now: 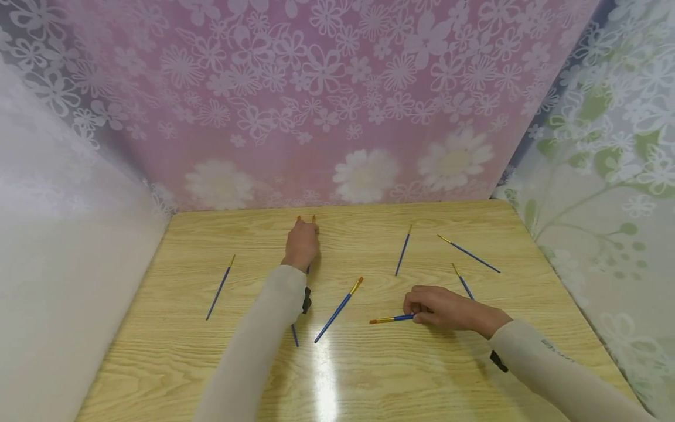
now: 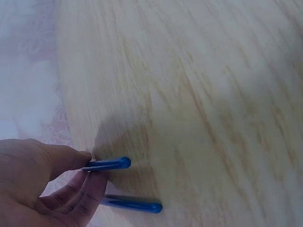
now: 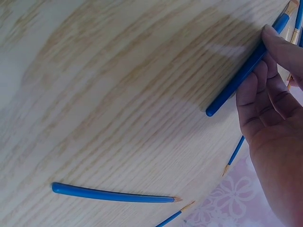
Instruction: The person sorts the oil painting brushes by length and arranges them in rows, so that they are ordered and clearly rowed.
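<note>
Near the table's far edge, my left hand [image 1: 303,243] pinches a blue paintbrush [image 2: 109,164] between thumb and fingers. A second blue brush [image 2: 135,205] lies beside it, partly hidden behind the fingers. Two orange bristle tips show past this hand in the head view. On the right of the table, my right hand [image 1: 440,308] grips another paintbrush [image 3: 241,71] with thumb and fingertips. Its orange bristles and gold ferrule [image 1: 385,320] point left. Close behind the right hand lies a thin brush [image 1: 463,282], its handle end hidden by the hand.
A flat-tipped brush [image 1: 339,310] lies between the hands. Thin brushes lie at the left [image 1: 220,287], back right [image 1: 403,252] and far right [image 1: 469,254]. A brush handle [image 1: 295,335] pokes out beside the left sleeve. Flowered curtains [image 1: 337,117] border the wooden table [image 1: 158,363].
</note>
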A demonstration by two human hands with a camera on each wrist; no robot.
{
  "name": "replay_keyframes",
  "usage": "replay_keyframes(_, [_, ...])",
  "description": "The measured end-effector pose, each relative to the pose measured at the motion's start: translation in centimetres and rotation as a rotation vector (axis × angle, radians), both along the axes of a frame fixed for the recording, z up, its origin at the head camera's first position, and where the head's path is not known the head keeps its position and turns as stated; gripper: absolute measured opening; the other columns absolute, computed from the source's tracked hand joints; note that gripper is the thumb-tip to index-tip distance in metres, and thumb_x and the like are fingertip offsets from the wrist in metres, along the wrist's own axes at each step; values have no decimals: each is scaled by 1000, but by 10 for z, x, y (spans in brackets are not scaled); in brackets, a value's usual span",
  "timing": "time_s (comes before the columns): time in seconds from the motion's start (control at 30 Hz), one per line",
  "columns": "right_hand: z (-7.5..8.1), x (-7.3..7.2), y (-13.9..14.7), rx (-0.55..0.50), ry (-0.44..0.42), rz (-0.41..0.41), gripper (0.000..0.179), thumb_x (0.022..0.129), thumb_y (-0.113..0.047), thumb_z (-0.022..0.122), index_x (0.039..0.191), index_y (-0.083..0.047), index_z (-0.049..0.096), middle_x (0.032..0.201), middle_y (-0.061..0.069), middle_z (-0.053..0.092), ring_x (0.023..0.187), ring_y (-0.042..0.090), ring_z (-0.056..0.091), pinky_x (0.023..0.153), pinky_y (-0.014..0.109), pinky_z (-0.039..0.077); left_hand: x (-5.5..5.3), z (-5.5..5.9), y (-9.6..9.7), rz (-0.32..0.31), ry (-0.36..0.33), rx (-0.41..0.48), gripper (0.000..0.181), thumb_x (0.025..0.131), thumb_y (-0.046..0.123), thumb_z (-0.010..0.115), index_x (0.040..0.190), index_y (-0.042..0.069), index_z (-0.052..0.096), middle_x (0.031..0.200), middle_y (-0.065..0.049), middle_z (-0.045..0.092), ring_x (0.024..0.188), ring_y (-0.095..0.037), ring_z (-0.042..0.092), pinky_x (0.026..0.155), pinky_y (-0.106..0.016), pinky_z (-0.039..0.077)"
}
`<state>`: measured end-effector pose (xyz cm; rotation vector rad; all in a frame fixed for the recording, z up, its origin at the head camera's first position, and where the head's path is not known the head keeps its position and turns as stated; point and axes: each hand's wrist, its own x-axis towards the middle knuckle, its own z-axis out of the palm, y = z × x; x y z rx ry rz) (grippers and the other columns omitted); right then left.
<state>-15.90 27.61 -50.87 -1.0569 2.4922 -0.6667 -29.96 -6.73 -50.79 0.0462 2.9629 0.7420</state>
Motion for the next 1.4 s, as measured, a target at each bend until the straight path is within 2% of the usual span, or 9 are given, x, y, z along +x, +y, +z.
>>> replay_keyframes(0.27, [-2,-1,-1,-7,-19,8,14,105,-8,72,109,-21,70,98,-8,62,84,-2,49,74,23,49,5,2,0,-24,12,-35,30,109,0,60,135,5,76,141,-25,61,119,-43,68,96,-49,64])
replay_keyframes(0.57, [-1,-1,-3,-3,-22,6,14,105,-8,71,108,-21,70,98,-8,61,84,-1,49,74,23,48,2,-4,-5,-22,44,-60,28,107,0,65,132,4,77,138,-24,63,118,-42,69,97,-49,64])
replay_keyframes(0.73, [-1,-2,-3,-6,-19,9,13,106,-8,71,108,-21,70,98,-9,60,83,-2,49,74,23,49,3,-2,-8,-37,61,-21,29,109,1,61,134,3,76,139,-25,64,122,-43,68,96,-50,64])
replay_keyframes(0.93, [0,-1,-4,-17,-14,15,13,105,-8,71,109,-20,70,98,-8,61,83,-2,49,73,23,49,4,0,-16,-52,80,61,33,112,7,55,140,3,72,149,-23,61,136,-40,61,110,-52,57])
replay_keyframes(1.13, [2,0,-2,-19,-18,8,13,105,-8,71,109,-20,70,98,-8,61,83,-2,49,73,23,49,12,9,-32,-66,86,79,32,112,11,59,141,6,71,147,-21,59,116,-36,69,102,-51,59])
replay_keyframes(1.27, [1,0,-1,-20,-11,8,12,105,-7,71,109,-19,70,98,-8,61,84,-1,49,73,23,49,20,12,-47,-69,96,115,31,111,11,56,137,4,72,144,-21,59,104,-34,66,96,-51,56])
replay_keyframes(1.4, [1,0,0,-6,-23,-3,13,105,-7,71,109,-20,70,99,-8,61,84,-1,49,74,23,49,29,13,-62,-66,75,118,30,112,13,59,138,4,71,143,-20,59,107,-35,64,99,-52,55])
